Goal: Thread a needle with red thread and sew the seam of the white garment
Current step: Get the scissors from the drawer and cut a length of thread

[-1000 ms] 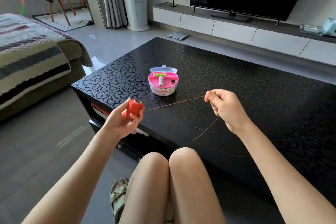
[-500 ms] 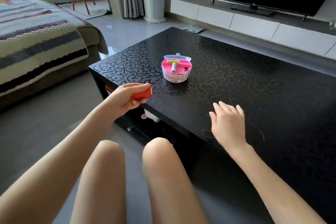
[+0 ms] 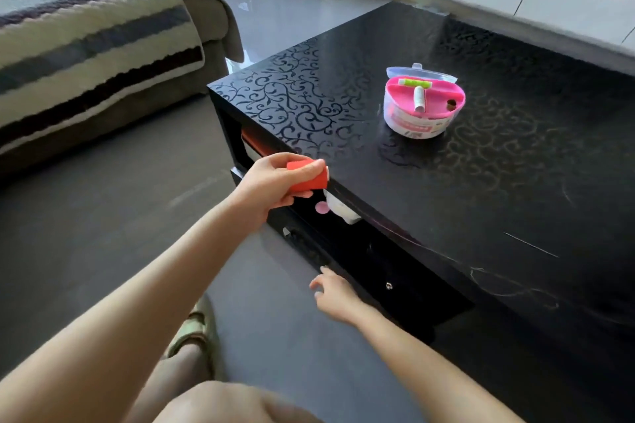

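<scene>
Black worktop | left hand fingers grasp red thread spool at its edge | right hand fingers released, low by drawer front | needle lies on worktop | step: preparing thread, garment unseen; next likely needs a free end pinched.

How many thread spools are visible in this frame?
3. A red spool gripped in the left hand; a green spool and a white spool lying in the pink sewing box on the table. Others may be hidden inside it.
</scene>
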